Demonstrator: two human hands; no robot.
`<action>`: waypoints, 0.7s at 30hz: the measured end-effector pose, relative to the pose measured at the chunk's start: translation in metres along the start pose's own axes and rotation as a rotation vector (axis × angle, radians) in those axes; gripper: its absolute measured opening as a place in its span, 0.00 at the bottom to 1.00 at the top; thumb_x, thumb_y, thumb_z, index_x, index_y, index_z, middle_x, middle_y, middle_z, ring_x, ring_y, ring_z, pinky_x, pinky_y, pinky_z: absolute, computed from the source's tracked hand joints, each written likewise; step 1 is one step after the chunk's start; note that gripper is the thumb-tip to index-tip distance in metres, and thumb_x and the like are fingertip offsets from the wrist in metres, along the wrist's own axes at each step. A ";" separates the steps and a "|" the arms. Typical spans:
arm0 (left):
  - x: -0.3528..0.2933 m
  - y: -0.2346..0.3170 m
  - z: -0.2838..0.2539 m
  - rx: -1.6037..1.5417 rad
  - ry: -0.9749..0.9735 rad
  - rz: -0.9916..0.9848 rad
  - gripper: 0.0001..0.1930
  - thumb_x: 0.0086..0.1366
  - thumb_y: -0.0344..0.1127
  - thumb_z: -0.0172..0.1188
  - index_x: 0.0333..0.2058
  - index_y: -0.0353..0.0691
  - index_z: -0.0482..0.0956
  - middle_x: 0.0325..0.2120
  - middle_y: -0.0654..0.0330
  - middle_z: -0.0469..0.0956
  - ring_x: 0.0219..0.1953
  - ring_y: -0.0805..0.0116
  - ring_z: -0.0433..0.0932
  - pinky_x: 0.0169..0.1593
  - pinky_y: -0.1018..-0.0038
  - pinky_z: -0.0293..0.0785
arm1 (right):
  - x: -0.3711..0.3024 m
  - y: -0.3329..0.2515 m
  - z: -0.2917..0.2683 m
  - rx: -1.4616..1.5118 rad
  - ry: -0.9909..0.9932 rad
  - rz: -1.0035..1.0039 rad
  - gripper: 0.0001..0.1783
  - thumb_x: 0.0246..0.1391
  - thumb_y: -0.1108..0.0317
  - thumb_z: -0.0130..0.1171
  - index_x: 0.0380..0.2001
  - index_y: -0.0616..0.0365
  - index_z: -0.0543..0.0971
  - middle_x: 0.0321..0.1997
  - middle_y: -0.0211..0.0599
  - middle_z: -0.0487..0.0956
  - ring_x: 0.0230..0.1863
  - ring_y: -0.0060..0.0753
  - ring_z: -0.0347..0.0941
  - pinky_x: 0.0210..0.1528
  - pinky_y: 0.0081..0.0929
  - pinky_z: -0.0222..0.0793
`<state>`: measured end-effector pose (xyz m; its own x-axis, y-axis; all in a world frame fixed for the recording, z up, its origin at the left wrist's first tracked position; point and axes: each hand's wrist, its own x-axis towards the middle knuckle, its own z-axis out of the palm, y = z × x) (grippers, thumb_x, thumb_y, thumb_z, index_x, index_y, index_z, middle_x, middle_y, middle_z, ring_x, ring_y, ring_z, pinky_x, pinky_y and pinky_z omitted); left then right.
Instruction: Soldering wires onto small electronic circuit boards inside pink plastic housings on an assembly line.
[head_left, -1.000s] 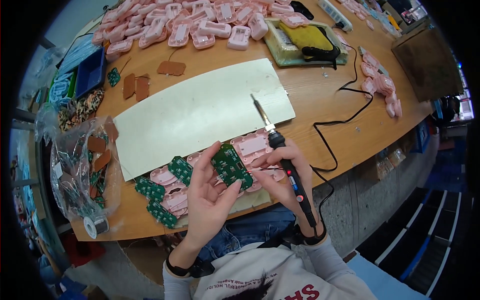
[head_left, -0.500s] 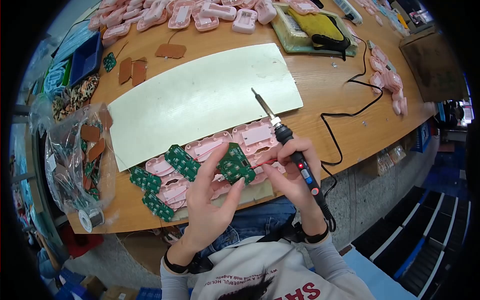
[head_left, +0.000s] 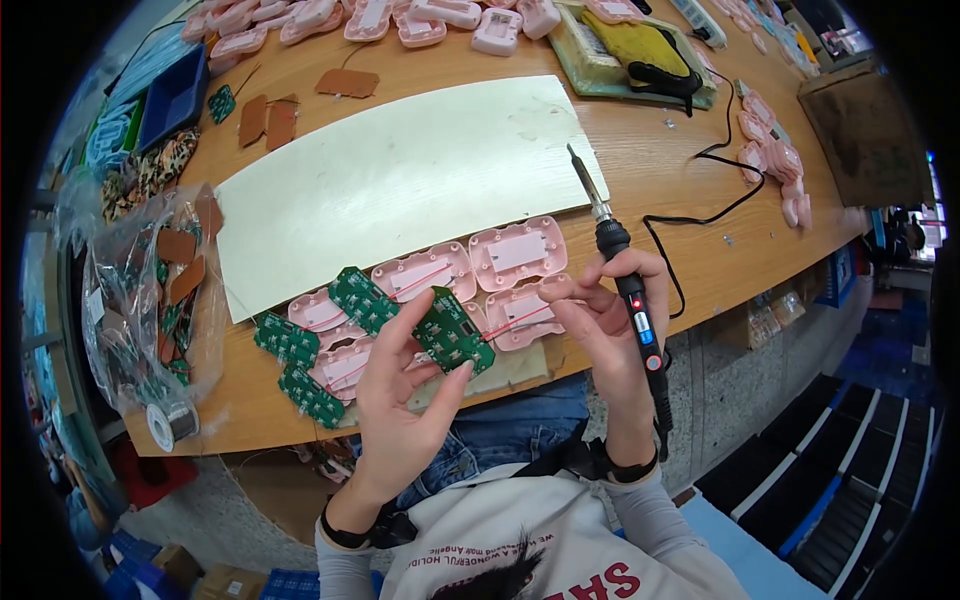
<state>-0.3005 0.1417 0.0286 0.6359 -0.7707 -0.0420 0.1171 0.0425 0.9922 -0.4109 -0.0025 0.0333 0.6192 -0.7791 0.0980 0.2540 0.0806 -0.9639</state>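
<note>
My left hand (head_left: 405,400) is closed, its thumb and fingers gripping a green circuit board (head_left: 452,332) by the edges. My right hand (head_left: 622,325) holds a soldering iron (head_left: 634,290) against the palm, tip pointing up and away. A red wire (head_left: 515,324) stretches from the board's right edge toward my right thumb and fingertips; whether they pinch its end cannot be made out. Under and behind the board lie pink plastic shell halves (head_left: 518,252), some with red wires. Several other green boards (head_left: 362,300) rest on the shells to the left.
Beyond the shells lies a pale board (head_left: 400,170). A solder spool (head_left: 172,425) and a plastic bag of parts (head_left: 150,300) are at left. Brown plates (head_left: 268,122) lie farther back. A tray with a yellow sponge-like item (head_left: 640,55) stands at the back, and the iron's black cord (head_left: 665,228) trails right.
My right hand has moved right, away from the circuit board, and the iron has swung right with it. The board in my left hand has shifted slightly left, leaving more red wire showing.
</note>
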 end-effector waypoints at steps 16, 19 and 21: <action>-0.001 0.000 -0.023 0.538 -0.033 0.270 0.07 0.52 0.27 0.58 0.32 0.38 0.79 0.27 0.59 0.78 0.39 0.64 0.75 0.56 0.59 0.52 | -0.015 0.010 0.044 0.036 -0.283 0.016 0.19 0.43 0.86 0.56 0.37 0.60 0.63 0.37 0.37 0.67 0.40 0.29 0.74 0.41 0.21 0.74; -0.004 0.001 -0.029 0.447 -0.098 0.168 0.06 0.53 0.26 0.58 0.32 0.38 0.78 0.26 0.59 0.78 0.32 0.67 0.75 0.52 0.63 0.59 | -0.012 0.008 0.042 -0.012 -0.217 -0.088 0.15 0.48 0.81 0.54 0.37 0.60 0.63 0.34 0.41 0.70 0.37 0.29 0.74 0.36 0.21 0.73; -0.005 0.008 -0.033 0.421 0.056 0.208 0.05 0.54 0.24 0.57 0.31 0.37 0.78 0.24 0.59 0.77 0.28 0.69 0.75 0.46 0.66 0.63 | -0.008 0.008 0.024 -0.116 -0.141 -0.221 0.09 0.54 0.72 0.50 0.37 0.60 0.64 0.32 0.44 0.72 0.32 0.28 0.72 0.32 0.21 0.70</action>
<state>-0.2773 0.1672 0.0326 0.6546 -0.7370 0.1680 -0.3297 -0.0783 0.9408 -0.3963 0.0192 0.0311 0.6580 -0.6748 0.3342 0.3125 -0.1591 -0.9365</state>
